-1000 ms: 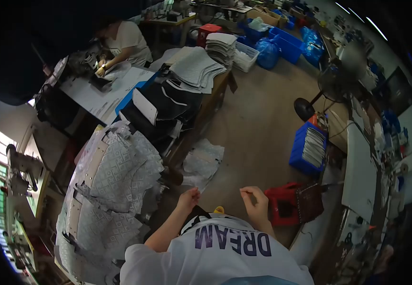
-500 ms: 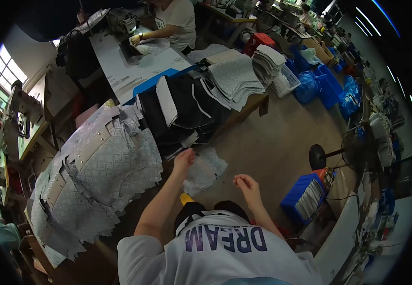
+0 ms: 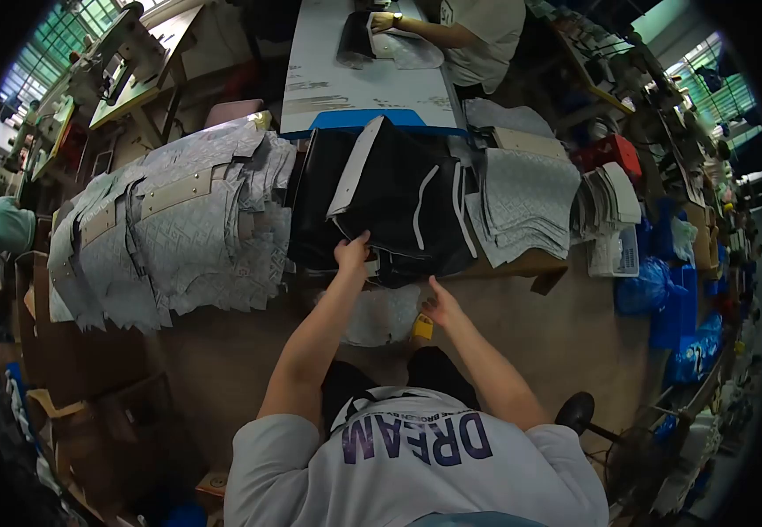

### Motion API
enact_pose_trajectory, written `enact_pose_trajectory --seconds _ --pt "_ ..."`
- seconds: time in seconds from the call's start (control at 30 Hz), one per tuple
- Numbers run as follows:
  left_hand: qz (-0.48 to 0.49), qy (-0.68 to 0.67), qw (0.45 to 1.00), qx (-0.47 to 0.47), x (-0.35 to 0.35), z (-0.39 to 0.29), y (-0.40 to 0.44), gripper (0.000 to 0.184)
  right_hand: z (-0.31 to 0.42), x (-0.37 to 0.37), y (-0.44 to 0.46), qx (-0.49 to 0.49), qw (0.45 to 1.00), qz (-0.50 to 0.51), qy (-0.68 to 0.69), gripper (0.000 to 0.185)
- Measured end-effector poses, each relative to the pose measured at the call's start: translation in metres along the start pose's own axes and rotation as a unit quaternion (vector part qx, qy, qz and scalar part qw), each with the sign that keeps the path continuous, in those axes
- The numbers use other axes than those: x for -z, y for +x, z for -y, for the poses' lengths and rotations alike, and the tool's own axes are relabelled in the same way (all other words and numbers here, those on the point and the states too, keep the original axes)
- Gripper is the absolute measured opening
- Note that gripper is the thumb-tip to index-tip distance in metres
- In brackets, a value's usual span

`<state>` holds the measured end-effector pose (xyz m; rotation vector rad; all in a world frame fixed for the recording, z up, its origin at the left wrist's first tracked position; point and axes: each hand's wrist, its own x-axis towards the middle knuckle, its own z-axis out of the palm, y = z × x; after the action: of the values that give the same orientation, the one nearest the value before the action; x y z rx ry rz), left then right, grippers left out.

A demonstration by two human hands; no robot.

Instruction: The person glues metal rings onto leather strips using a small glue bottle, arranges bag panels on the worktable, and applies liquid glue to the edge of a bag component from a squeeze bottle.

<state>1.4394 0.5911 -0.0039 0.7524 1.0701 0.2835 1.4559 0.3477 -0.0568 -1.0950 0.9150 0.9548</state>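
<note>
A pile of black panels with white strips lies in front of me at the table's near edge. My left hand is closed at the lower edge of the top black panel, its fingertips pressed on the dark material. Just below the pile's right front corner, my right hand is open with the thumb raised, and nothing shows in it. A pale patterned sheet lies low, behind and between my hands.
Stacks of grey patterned pieces spread to the left, with another stack on the right. Beyond a blue tray, a co-worker's hand rests on work at a white table. Blue bags stand at the right.
My view has turned right and come closer to the black pile. My left hand has reached onto the top panel's edge. My right hand has moved up towards the pile and opened.
</note>
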Motion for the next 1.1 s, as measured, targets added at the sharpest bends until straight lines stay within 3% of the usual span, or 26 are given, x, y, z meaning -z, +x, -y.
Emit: enact_pose_trajectory --seconds 0.07,0.13,0.23,0.27,0.37,0.43,0.47,0.53,0.63,0.73,0.83,0.93,1.03,1.1 --pt "-0.063 0.017 0.988 -0.140 0.016 -0.015 -0.002 0.019 0.010 -0.002 0.023 -0.027 0.997 0.047 -0.052 0.117" --pt "-0.129 0.010 0.953 -0.274 0.032 -0.008 0.003 0.023 0.014 -0.008 0.051 -0.003 0.998 0.048 -0.045 0.114" --pt "-0.180 0.059 0.952 -0.239 0.042 0.012 0.005 0.030 0.008 -0.006 0.077 0.026 0.992 0.119 -0.029 0.105" --pt "-0.167 0.024 0.958 -0.230 0.040 0.016 0.008 0.042 0.008 -0.008 0.085 0.039 0.987 0.157 -0.018 0.101" --pt "-0.146 -0.052 0.972 -0.177 0.029 0.027 0.014 0.074 0.012 -0.014 0.083 -0.026 0.993 0.115 0.006 0.084" --pt "-0.163 -0.062 0.978 -0.111 0.030 0.040 0.023 0.088 0.011 -0.012 0.097 -0.019 0.985 0.170 0.033 0.080" --pt "-0.165 -0.051 0.978 -0.117 0.033 0.046 0.025 0.093 0.010 -0.011 0.103 -0.016 0.979 0.197 0.045 0.078" --pt "-0.168 -0.030 0.977 -0.131 0.035 0.046 0.024 0.101 0.007 -0.014 0.108 -0.045 0.983 0.142 0.109 0.075" --pt "-0.225 0.020 0.964 -0.141 0.035 0.050 0.026 0.103 0.007 -0.020 0.094 -0.064 0.980 0.140 0.128 0.068" --pt "-0.278 -0.012 0.958 -0.070 0.031 0.054 0.029 0.106 0.006 -0.033 0.079 -0.083 0.976 0.147 0.137 0.061" --pt "-0.265 -0.047 0.956 -0.121 0.035 0.067 0.040 0.096 0.001 -0.032 0.094 -0.051 0.973 0.140 0.173 0.059" --pt "-0.178 -0.031 0.973 -0.143 0.041 0.063 0.037 0.083 0.000 -0.030 0.104 -0.015 0.968 0.148 0.201 0.055" --pt "-0.250 0.078 0.953 -0.153 0.045 0.073 0.050 0.071 0.006 -0.035 0.100 -0.022 0.960 0.171 0.223 0.055" --pt "-0.207 0.018 0.970 -0.128 0.030 0.067 0.031 0.075 0.015 -0.040 0.087 -0.013 0.956 0.168 0.241 0.056"
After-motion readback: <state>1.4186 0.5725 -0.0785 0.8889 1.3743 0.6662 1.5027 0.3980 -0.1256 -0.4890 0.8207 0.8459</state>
